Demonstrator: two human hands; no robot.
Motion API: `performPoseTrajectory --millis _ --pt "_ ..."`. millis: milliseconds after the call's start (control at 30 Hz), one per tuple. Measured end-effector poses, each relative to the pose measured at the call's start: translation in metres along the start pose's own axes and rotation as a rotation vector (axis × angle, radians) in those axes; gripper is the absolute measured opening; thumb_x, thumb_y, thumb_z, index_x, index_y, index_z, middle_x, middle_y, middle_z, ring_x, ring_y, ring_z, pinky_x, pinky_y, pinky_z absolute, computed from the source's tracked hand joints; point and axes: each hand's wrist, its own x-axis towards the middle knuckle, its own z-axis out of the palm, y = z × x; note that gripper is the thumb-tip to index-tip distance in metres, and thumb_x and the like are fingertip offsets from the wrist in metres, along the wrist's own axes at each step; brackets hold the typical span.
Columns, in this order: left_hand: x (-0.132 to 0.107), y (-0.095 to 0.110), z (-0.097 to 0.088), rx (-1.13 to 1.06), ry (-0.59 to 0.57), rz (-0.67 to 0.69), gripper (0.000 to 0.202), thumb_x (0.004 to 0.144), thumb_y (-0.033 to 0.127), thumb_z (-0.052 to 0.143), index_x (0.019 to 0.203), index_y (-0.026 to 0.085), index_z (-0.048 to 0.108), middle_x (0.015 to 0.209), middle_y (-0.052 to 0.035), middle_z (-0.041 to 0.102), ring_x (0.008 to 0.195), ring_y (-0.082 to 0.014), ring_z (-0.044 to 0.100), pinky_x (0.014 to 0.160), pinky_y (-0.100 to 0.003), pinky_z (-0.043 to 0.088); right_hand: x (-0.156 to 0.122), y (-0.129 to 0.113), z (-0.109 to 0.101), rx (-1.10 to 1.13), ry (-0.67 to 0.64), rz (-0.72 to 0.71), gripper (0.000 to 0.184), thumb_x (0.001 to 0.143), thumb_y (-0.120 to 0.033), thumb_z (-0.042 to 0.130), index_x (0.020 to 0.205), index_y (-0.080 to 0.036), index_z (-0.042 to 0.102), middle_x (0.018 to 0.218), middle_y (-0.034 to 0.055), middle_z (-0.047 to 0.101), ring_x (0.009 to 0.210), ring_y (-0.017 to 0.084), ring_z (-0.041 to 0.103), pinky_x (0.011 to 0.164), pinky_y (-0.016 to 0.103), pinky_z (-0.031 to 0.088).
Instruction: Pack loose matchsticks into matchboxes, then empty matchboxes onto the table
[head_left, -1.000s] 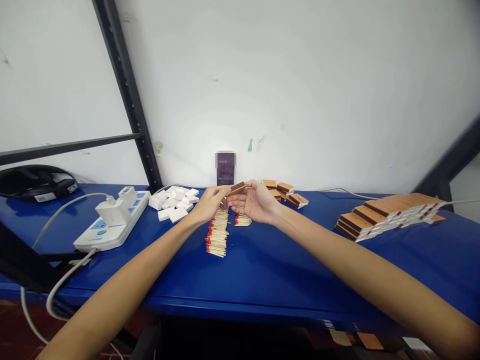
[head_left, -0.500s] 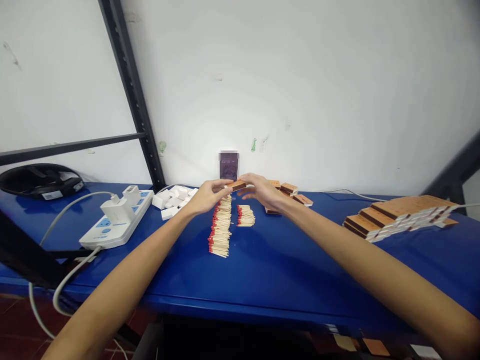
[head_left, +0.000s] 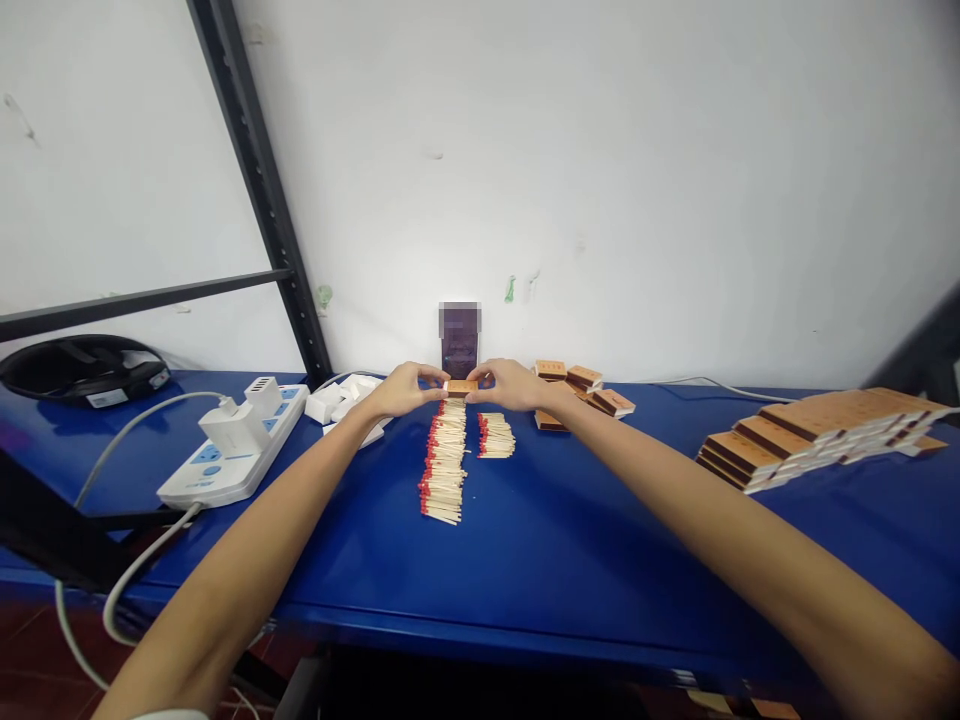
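Between my two hands is a small orange-brown matchbox, held level by its ends. My left hand pinches the left end, where a bit of white shows. My right hand grips the right end with thumb and fingers. Just below the box runs a long row of red-headed matches laid on the blue table. A shorter pile of matches lies to its right. White box trays are heaped beyond my left wrist, and several matchboxes lie loosely past my right wrist.
A stack of matchboxes stands on the right of the blue table. At left are a white power strip with cables and a black headset-like object. A dark phone-like slab leans against the wall; a black shelf post rises at left.
The matchbox has turned from tilted to level and come slightly lower and left. My right fingers have closed on its right end. The view has shifted slightly.
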Motion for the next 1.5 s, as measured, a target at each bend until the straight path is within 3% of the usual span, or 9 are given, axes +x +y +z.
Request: performPoseTrajectory --millis 200,433,600,733,900,1033,1200,1367,1500 --pt "-0.011 -0.006 0.001 0.024 -0.041 -0.045 0.043 0.073 0.040 0.066 0.109 0.015 0.069 0.102 -0.0076 0.071 0.088 -0.0206 0.062 0.077 -0.031 0.048 0.001 0.006 0.007 -0.065 -0.049 0.041 0.039 0.071 -0.037 0.070 0.103 -0.016 0.071 0.101 0.0095 0.069 0.089 0.024 0.060 0.075 0.031 0.044" --pt "-0.011 -0.005 0.001 0.046 -0.040 -0.079 0.044 0.072 0.042 0.068 0.106 0.015 0.070 0.102 -0.0083 0.071 0.087 -0.0211 0.062 0.077 -0.031 0.047 -0.013 0.012 -0.013 -0.076 -0.110 0.079 0.035 0.071 -0.035 0.066 0.099 -0.015 0.072 0.084 0.0060 0.070 0.076 0.021 0.061 0.069 0.032 0.044" --pt "-0.012 -0.007 0.002 0.079 -0.039 -0.081 0.042 0.072 0.043 0.068 0.105 0.017 0.070 0.103 -0.0072 0.071 0.089 -0.0213 0.062 0.078 -0.031 0.047 -0.020 0.019 -0.028 -0.072 -0.015 0.116 0.037 0.068 -0.034 0.070 0.100 -0.015 0.072 0.099 0.0102 0.070 0.087 0.025 0.062 0.076 0.034 0.047" --pt "-0.012 -0.007 0.000 0.076 -0.030 -0.070 0.045 0.071 0.045 0.068 0.105 0.016 0.070 0.103 -0.0074 0.071 0.088 -0.0207 0.062 0.077 -0.031 0.047 -0.039 0.017 -0.049 -0.098 0.094 0.189 0.044 0.071 -0.036 0.067 0.109 -0.013 0.068 0.099 0.0106 0.070 0.083 0.023 0.064 0.075 0.034 0.048" --pt "-0.010 -0.009 -0.002 0.086 -0.021 -0.069 0.045 0.071 0.046 0.068 0.104 0.017 0.070 0.101 -0.0069 0.071 0.089 -0.0215 0.062 0.077 -0.031 0.047 -0.076 0.032 -0.088 -0.369 0.252 0.307 0.036 0.076 -0.035 0.060 0.103 -0.013 0.069 0.099 0.0099 0.070 0.088 0.024 0.063 0.076 0.032 0.045" --pt "-0.009 -0.010 -0.004 0.095 -0.006 -0.069 0.041 0.072 0.044 0.067 0.103 0.018 0.071 0.101 -0.0061 0.071 0.091 -0.0222 0.062 0.079 -0.032 0.047 -0.096 0.056 -0.104 -0.553 0.092 0.531 0.028 0.075 -0.034 0.061 0.088 -0.011 0.070 0.087 0.0140 0.070 0.080 0.026 0.063 0.064 0.031 0.043" --pt "-0.011 -0.008 -0.005 0.084 0.005 -0.066 0.040 0.073 0.044 0.065 0.103 0.018 0.071 0.102 -0.0060 0.072 0.093 -0.0226 0.063 0.082 -0.033 0.047 -0.104 0.074 -0.094 -0.555 -0.077 0.718 0.030 0.076 -0.032 0.058 0.089 -0.007 0.069 0.081 0.0174 0.068 0.072 0.025 0.064 0.058 0.030 0.042" --pt "-0.015 -0.003 -0.007 0.060 0.029 -0.074 0.042 0.077 0.049 0.060 0.102 0.017 0.071 0.104 -0.0072 0.071 0.095 -0.0239 0.063 0.082 -0.034 0.048 -0.105 0.083 -0.084 -0.526 -0.052 0.694 0.042 0.078 -0.037 0.056 0.106 -0.007 0.065 0.091 0.0189 0.068 0.078 0.026 0.065 0.063 0.032 0.045" --pt "-0.017 0.000 -0.011 0.003 0.043 -0.082 0.045 0.079 0.052 0.058 0.104 0.018 0.070 0.109 -0.0074 0.070 0.097 -0.0239 0.063 0.080 -0.032 0.049 -0.113 0.079 -0.098 -0.581 0.059 0.566 0.045 0.082 -0.045 0.050 0.108 -0.010 0.062 0.098 0.0171 0.068 0.090 0.028 0.063 0.072 0.035 0.046"
